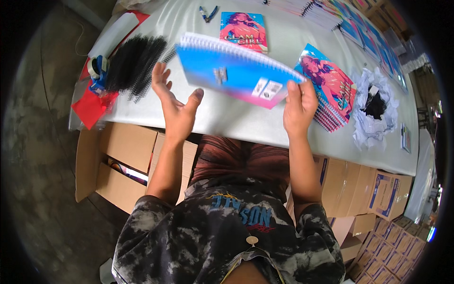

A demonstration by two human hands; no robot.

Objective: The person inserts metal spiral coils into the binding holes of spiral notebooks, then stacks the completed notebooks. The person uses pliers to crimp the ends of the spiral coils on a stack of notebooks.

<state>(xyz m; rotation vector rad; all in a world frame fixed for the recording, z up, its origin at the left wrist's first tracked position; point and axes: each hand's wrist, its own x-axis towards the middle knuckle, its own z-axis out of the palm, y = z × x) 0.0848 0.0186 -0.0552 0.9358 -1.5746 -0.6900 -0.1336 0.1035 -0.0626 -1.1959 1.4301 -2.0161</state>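
A spiral notebook (201,64) with a blue and pink cover hangs slightly blurred above the table, its coil along the far edge. My right hand (301,106) pinches its right end between thumb and fingers. Beside its left end, my left hand (177,106) is open, palm up, fingers apart from the cover. A stack of similar notebooks (328,78) with an illustrated figure on top lies to the right. Another such book (243,28) lies flat behind the held one. On the left is a heap of black plastic binding coils (135,66).
Blue-handled pliers (208,15) lie at the back. A blue tape dispenser (98,75) and red sheets (92,108) occupy the left edge. Crumpled white paper (364,125) holding black pieces sits at right. Open cardboard boxes (125,146) stand below the table's front edge.
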